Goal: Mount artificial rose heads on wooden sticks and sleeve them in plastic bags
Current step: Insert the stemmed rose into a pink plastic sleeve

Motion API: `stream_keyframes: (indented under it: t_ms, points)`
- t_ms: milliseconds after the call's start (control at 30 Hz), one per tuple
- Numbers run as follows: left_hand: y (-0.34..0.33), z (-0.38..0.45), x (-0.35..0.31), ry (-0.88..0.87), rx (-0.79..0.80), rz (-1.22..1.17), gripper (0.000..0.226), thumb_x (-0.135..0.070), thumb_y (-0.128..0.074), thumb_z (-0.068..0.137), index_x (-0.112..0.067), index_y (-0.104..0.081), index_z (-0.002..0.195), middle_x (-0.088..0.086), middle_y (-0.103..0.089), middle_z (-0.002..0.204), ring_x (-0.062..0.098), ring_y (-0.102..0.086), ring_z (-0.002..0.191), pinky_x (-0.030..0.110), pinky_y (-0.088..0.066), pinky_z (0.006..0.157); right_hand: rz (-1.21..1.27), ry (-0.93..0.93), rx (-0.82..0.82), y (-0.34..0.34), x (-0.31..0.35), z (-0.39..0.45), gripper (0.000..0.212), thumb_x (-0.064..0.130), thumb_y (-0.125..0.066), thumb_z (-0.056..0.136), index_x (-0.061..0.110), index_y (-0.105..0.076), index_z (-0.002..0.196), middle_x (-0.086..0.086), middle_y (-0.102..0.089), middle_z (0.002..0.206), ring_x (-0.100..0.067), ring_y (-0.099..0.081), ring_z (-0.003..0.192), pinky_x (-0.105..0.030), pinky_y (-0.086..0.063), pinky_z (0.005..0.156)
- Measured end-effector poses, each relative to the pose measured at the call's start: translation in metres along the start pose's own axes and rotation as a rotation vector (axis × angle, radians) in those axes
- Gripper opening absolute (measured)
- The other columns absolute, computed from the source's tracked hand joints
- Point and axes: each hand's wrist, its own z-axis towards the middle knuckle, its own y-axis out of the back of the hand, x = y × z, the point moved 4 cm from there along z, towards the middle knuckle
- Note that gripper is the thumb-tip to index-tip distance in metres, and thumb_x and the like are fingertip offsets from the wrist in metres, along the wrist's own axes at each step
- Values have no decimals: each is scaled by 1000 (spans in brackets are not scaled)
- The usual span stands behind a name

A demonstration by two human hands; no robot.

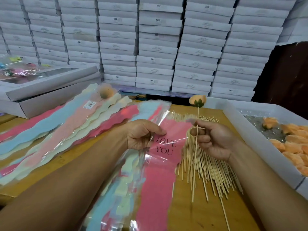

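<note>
- The peach rose head (197, 101), green calyx underneath, sits on top of a thin wooden stick (195, 161) that rises up and away from the right hand.
- The right hand (212, 140) pinches that stick partway along its length between thumb and curled fingers; the lower end hangs over the pile below.
- The left hand (143, 134) pinches the edge of a clear plastic bag (160, 162) with a pink panel, thumb on top, just left of the right hand.
- Black lettering on the bag, right beside the left thumb, reads "LOVE YOU".
- Under and behind the right hand lies a spread pile of bare wooden sticks (208, 165) on the wooden table (196, 212).
- Under the left hand and toward the person runs a stack of more sleeves (123, 189) in blue, pale green and pink.
- Left of the left forearm, wavy-edged sleeves (55, 130) fan out in pink, blue, peach and cream; one carries a small white label (89, 104), its print too small to read, and a peach rose (106, 92) lies at their far end.
- Right of the right hand, a white tray (260, 144) holds loose peach rose heads (293, 147).
- Beyond both hands, stacked white boxes (158, 47) fill the wall, several marked "SGS".
- Far left, an open white box (50, 90) with bright packets (16, 69) behind it.
</note>
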Motion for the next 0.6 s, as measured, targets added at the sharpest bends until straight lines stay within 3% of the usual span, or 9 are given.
stream_keyframes:
  t_ms: [67,200,267,400,600]
  points:
    - [1,3,0,-28,24,67,31,14,-53,88,2,-68,63,15,-65,64,18,-67,54,22,-58,51,-4,2,-18,1,-1,2,22,21,-42,106,12,-62,113,-3,-58,61,-1,-39,36,-13,-29,30]
    - [-3,5,2,-75,42,189,36,22,-49,84,-1,-65,61,15,-62,62,18,-64,52,19,-52,47,-44,-15,-10,0,-8,7,32,21,-46,106,2,-58,129,-4,-57,61,-2,-44,39,-14,-35,31]
    - [-6,5,4,-98,58,222,39,21,-50,85,-4,-69,61,15,-63,63,19,-63,56,20,-53,48,-54,-31,9,-2,-11,8,28,20,-46,106,3,-55,126,-5,-59,61,-4,-48,39,-15,-38,31]
    - [-12,1,3,-89,135,210,16,16,-63,73,1,-67,72,13,-66,63,16,-65,52,21,-54,45,-38,-46,42,-1,-9,7,21,14,-44,102,6,-59,90,-6,-60,62,-6,-48,39,-17,-39,32]
    - [-4,-9,4,38,246,392,6,4,-71,78,5,-65,78,12,-70,63,11,-63,42,22,-52,38,48,-34,55,11,-1,8,30,16,-40,105,2,-67,105,-3,-60,66,-3,-47,38,-14,-38,32]
